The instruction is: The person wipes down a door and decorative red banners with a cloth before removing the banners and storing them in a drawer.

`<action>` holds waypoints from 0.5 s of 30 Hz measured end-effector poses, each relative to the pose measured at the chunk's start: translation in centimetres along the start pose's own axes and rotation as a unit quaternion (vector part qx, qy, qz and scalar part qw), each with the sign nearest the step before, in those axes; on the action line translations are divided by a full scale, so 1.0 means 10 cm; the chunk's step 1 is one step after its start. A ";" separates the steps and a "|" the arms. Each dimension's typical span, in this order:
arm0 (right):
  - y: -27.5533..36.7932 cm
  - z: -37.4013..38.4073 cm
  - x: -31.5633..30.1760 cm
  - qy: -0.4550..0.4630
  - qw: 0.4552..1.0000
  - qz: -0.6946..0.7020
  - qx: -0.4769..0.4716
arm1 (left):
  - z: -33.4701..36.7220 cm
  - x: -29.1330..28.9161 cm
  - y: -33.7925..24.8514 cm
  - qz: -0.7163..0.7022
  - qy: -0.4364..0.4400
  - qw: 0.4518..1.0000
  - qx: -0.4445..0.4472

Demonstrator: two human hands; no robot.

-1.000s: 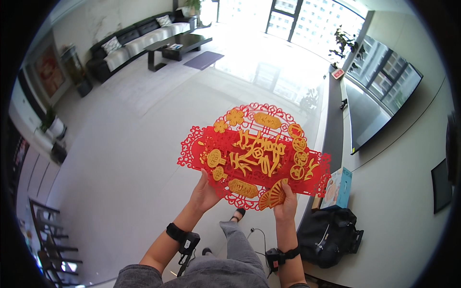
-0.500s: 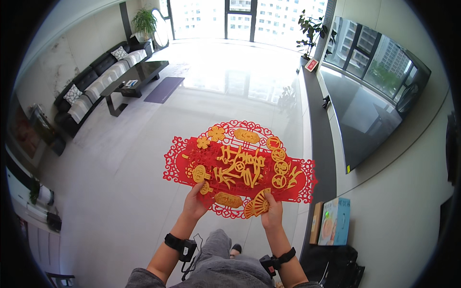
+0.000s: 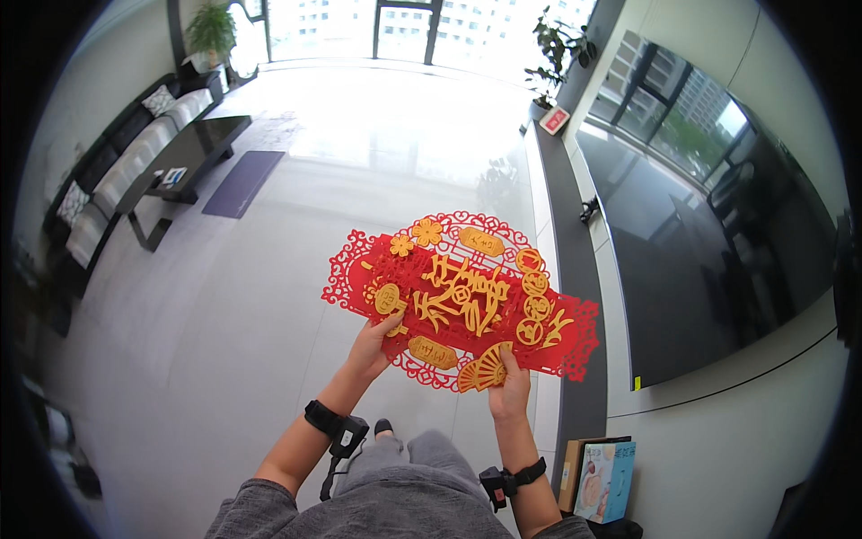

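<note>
I carry a large red cut-out wall decoration point(image 3: 415, 329) with gold characters, flowers, round medallions and fans in front of me. It is tilted, its right end lower than its left. My left hand point(image 3: 368, 350) is closed on its lower left part, thumb on top beside a gold lantern-like piece. My right hand point(image 3: 510, 388) pinches the lower edge next to the gold fans point(image 3: 486, 366). The fingers beneath the decoration are hidden. Black straps with small devices sit on both my forearms.
A large wall-mounted television point(image 3: 700, 225) hangs to the right above a long dark ledge point(image 3: 579, 260). Boxes point(image 3: 603, 481) stand at the lower right. On the left are a black coffee table point(image 3: 202, 144), a purple mat point(image 3: 244, 183) and a sofa point(image 3: 117, 171). Potted plants flank the bright window.
The room has shifted in view: the sofa and table lie further left, the boxes lower, and the television looms larger. Both hands keep their hold on the decoration; my visible foot has changed.
</note>
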State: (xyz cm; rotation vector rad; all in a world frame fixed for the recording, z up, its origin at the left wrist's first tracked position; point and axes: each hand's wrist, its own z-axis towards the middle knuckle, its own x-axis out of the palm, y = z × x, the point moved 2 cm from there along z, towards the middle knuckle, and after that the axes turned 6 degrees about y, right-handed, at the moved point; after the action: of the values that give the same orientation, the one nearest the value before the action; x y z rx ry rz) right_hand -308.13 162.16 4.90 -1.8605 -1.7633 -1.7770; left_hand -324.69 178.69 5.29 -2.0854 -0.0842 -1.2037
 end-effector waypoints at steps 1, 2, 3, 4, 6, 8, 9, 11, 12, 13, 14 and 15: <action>0.01 0.06 -0.05 0.013 1.000 -0.007 0.004 | 0.03 -0.01 0.02 -0.010 0.003 1.000 0.004; 0.05 0.10 -0.04 0.023 1.000 -0.012 0.007 | 0.06 0.00 0.02 -0.018 0.006 1.000 0.004; 0.08 0.12 -0.03 0.018 1.000 -0.014 0.003 | 0.10 -0.02 0.04 -0.031 0.012 0.999 0.010; 0.10 0.14 -0.01 0.017 1.000 -0.013 0.001 | 0.11 0.00 0.05 -0.029 0.014 0.999 0.008; 0.14 0.15 -0.04 0.013 1.000 -0.017 0.006 | 0.14 0.04 0.07 -0.038 -0.009 0.999 0.003; 0.13 0.17 -0.04 0.002 1.000 -0.002 0.009 | 0.14 0.09 -0.01 -0.036 0.007 0.999 -0.001; 0.11 0.16 -0.03 -0.002 1.000 0.006 0.018 | 0.12 0.13 -0.04 -0.034 0.012 0.999 -0.003; 0.13 0.13 0.02 -0.002 1.000 0.020 0.011 | 0.11 0.13 -0.07 -0.030 0.016 0.999 -0.006; 0.14 0.13 0.08 0.005 1.000 0.026 0.013 | 0.11 0.12 -0.09 -0.023 0.022 0.999 -0.012; 0.14 0.13 0.14 -0.003 0.999 0.032 0.009 | 0.11 0.12 -0.12 -0.019 0.014 1.000 -0.008; 0.14 0.14 0.14 -0.008 0.999 0.038 0.004 | 0.11 0.11 -0.13 -0.017 0.004 1.000 -0.004; 0.14 0.15 0.15 0.003 0.999 0.031 0.010 | 0.11 0.11 -0.14 -0.010 0.001 1.000 0.000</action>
State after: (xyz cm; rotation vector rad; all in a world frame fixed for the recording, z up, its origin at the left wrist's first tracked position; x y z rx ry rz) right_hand -306.55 163.64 6.29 -1.8771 -1.6960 -1.7360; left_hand -323.85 180.09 6.58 -2.0885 -0.1056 -1.2171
